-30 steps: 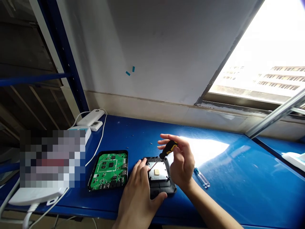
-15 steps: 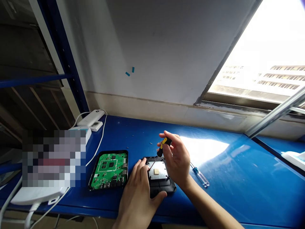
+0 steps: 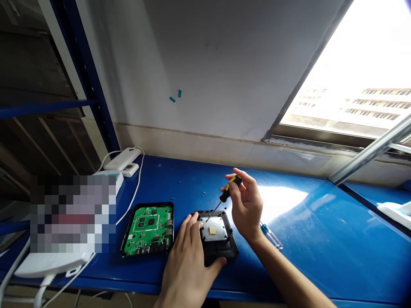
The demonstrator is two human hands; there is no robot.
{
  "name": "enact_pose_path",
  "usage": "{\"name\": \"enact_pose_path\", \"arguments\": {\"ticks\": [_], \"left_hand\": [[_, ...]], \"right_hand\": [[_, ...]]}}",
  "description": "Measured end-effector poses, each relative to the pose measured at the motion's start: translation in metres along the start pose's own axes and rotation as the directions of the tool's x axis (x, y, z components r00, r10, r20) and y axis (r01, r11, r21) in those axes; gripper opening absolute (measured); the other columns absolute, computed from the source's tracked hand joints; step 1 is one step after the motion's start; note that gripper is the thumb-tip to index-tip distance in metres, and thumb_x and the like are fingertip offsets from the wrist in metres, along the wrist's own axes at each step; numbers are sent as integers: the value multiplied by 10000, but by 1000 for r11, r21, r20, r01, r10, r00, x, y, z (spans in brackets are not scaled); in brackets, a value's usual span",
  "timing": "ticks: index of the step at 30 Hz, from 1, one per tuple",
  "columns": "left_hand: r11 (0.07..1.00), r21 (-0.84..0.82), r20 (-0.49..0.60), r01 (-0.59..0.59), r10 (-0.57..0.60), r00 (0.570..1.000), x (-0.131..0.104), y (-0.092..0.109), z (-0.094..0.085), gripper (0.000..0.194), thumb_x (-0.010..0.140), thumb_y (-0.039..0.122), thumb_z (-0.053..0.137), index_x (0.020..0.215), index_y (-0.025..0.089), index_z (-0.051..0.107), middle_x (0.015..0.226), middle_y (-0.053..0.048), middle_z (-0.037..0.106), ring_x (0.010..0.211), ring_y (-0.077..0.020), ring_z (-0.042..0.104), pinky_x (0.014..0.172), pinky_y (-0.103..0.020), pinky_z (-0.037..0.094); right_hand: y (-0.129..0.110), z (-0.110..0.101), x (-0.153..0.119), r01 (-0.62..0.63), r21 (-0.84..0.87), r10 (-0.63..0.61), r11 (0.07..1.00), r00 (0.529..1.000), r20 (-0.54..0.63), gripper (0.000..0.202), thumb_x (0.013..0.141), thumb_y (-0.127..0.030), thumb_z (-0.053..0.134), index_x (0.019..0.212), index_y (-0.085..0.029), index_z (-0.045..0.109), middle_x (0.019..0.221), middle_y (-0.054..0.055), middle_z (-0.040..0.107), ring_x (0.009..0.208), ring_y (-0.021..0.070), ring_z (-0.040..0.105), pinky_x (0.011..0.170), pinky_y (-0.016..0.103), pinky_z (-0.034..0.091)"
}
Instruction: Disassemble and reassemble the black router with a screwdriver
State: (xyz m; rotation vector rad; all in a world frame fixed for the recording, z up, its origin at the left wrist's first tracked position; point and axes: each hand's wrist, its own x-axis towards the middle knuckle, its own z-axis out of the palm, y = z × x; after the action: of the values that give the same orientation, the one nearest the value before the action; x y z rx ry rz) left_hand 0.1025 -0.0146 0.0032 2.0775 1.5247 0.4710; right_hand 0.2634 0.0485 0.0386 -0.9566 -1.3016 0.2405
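My right hand [image 3: 246, 207] grips a black-and-yellow screwdriver [image 3: 231, 188]. The screwdriver slants down to the left, its tip over the upper left of a silver metal plate [image 3: 218, 226]; whether it touches cannot be made out. This plate sits inside a black plastic housing [image 3: 221, 250] and bears a small cream square pad [image 3: 212, 230]. My left hand [image 3: 189, 252] holds the housing, fingers along its left edge and thumb at its front edge. To the left lies a second black shell with a green circuit board [image 3: 141, 237] in it.
A clear-handled blue screwdriver [image 3: 272, 236] lies by my right forearm. Small screws [image 3: 204, 192] are scattered behind the housing on the blue tabletop [image 3: 321, 256]. White devices [image 3: 122, 159] with cables stand at left; a metal post [image 3: 369, 147] rises at right.
My right hand has moved right and slightly up with the screwdriver, drawing its tip from the housing's left edge onto the metal plate. My left hand stays nearly still.
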Motion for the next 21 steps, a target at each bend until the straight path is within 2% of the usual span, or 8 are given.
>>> {"name": "enact_pose_path", "arguments": {"ticks": [10,21], "left_hand": [[999,-12,-58,-46,45,997,1,-2,2,673,784,349,728,1392,157,512,1621,-156,406,1518,-363,325,1182,-565,404],[1000,-2,-38,-22,22,999,2,-1,1,689,782,362,745,1386,128,512,1625,-172,394,1528,-361,300,1204,-546,378]], "right_hand": [[-3,2,-6,6,18,-7,1000,999,49,254,1001,-248,566,1249,-273,614,1038,35,694,698,133,705,553,288,627],[-3,1,-7,3,26,-5,1000,999,50,244,1004,-252,561,1242,-275,610,1053,37,691,698,136,708,557,295,628]]}}
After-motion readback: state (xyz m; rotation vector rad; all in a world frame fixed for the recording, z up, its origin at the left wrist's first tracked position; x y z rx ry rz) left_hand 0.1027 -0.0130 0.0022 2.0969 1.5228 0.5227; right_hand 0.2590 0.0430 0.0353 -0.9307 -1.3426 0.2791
